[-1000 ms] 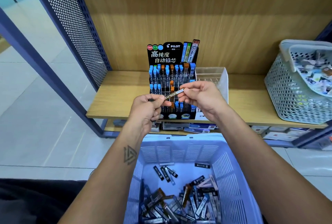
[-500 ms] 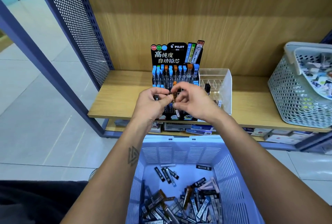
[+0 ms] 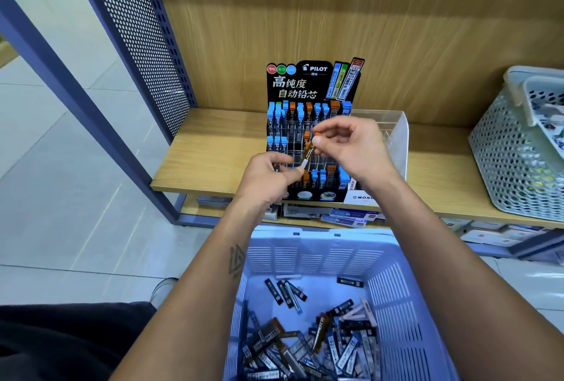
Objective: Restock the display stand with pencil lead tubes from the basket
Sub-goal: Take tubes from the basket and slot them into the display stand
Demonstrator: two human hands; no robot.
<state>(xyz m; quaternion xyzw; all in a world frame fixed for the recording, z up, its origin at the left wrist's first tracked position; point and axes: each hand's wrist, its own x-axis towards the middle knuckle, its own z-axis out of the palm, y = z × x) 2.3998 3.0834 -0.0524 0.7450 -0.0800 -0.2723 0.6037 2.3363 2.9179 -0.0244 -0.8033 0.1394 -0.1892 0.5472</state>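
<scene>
In front of the display stand [image 3: 308, 136] on the far shelf, the left hand [image 3: 268, 179] pinches the lower end of an orange-capped lead tube [image 3: 309, 151] while the right hand [image 3: 351, 148] pinches its cap, so this looks like mid-placement: next, steer it upright into an empty slot, with more tubes waiting in the near basket [image 3: 396, 304].

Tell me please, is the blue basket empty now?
No, the blue basket holds a heap of lead tubes on its floor.
</scene>
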